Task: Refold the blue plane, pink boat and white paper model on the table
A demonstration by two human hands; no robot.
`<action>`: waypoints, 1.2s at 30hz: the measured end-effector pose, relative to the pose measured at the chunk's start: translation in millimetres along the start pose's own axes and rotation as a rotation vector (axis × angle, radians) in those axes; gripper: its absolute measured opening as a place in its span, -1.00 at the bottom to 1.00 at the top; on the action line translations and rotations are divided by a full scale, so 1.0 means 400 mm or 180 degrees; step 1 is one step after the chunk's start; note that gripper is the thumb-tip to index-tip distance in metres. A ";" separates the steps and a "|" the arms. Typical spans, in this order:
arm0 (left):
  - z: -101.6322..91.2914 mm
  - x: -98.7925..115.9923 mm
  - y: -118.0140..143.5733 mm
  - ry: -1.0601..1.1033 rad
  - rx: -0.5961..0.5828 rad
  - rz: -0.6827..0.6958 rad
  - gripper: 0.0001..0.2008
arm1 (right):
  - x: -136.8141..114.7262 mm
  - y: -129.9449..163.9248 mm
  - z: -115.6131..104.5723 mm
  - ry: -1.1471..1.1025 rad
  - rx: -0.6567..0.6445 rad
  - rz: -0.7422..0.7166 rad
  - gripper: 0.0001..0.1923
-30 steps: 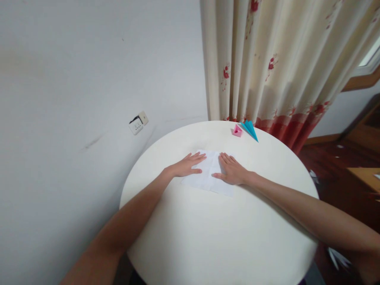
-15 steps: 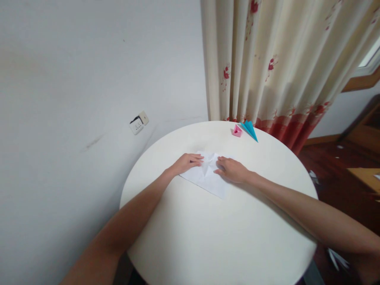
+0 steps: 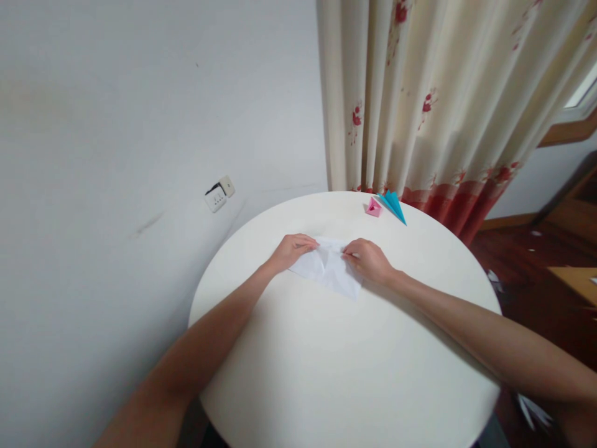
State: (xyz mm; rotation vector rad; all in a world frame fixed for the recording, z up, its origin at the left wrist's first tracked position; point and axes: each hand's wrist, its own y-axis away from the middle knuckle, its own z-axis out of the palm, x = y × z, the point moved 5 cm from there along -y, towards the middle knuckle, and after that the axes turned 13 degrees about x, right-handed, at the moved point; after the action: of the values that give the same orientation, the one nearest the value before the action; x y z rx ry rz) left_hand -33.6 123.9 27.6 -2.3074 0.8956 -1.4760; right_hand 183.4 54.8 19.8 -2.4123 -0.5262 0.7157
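Note:
A creased sheet of white paper [image 3: 332, 274] lies on the round white table [image 3: 326, 367], between my two hands. At its left side my left hand [image 3: 292, 250] pinches the paper, thumb and fingers together near the upper edge. My right hand [image 3: 368, 258] has its fingertips closed on the paper's right side. Folds run down the middle of the sheet, and its lower corner points toward me on the right. The parts of the paper under both hands are hidden.
Near the table's far edge sit a small pink folded-paper piece [image 3: 374, 207] and a blue folded-paper fan shape [image 3: 393, 206]. A floral curtain [image 3: 420, 93] hangs just behind them. The wall with a socket [image 3: 216, 199] is to the left.
Both hands have gone from lying flatter on the paper to pinching it. The sheet's near edge has shifted slightly away from me, and its middle looks more raised.

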 end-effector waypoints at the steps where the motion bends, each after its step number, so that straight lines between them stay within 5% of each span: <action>1: -0.001 0.003 -0.001 0.0003 0.0010 -0.0004 -0.77 | -0.004 -0.001 -0.005 -0.0013 0.0085 -0.0038 -0.81; 10: 0.003 0.044 -0.003 -0.0006 0.0064 -0.0095 -0.75 | -0.006 -0.009 -0.023 -0.0476 0.0353 -0.0012 -0.71; 21: -0.020 0.097 -0.006 0.0131 0.0934 0.0018 -0.79 | 0.021 -0.014 -0.023 -0.1240 0.0987 0.0400 -0.65; 25: -0.033 0.079 -0.006 0.0052 0.1272 -0.0009 -0.80 | 0.069 -0.015 -0.013 -0.1506 0.1508 0.0995 -0.30; 27: -0.039 0.066 -0.006 0.0001 0.1414 -0.0045 -0.80 | 0.096 -0.012 0.006 -0.1854 0.1455 0.1545 -0.16; 30: -0.044 0.052 -0.003 -0.0092 0.1604 -0.0099 -0.79 | 0.113 -0.006 0.032 -0.2257 0.1157 0.2086 -0.19; 36: -0.039 0.049 0.003 -0.0125 0.1732 -0.0130 -0.82 | 0.109 -0.005 0.011 -0.2148 0.1428 0.1975 -0.35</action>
State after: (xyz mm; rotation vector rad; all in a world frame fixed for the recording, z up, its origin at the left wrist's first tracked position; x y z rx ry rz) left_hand -42.0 112.3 48.3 -1.9468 0.3701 -1.4596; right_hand 214.3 80.1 1.6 -1.8542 0.1659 1.7277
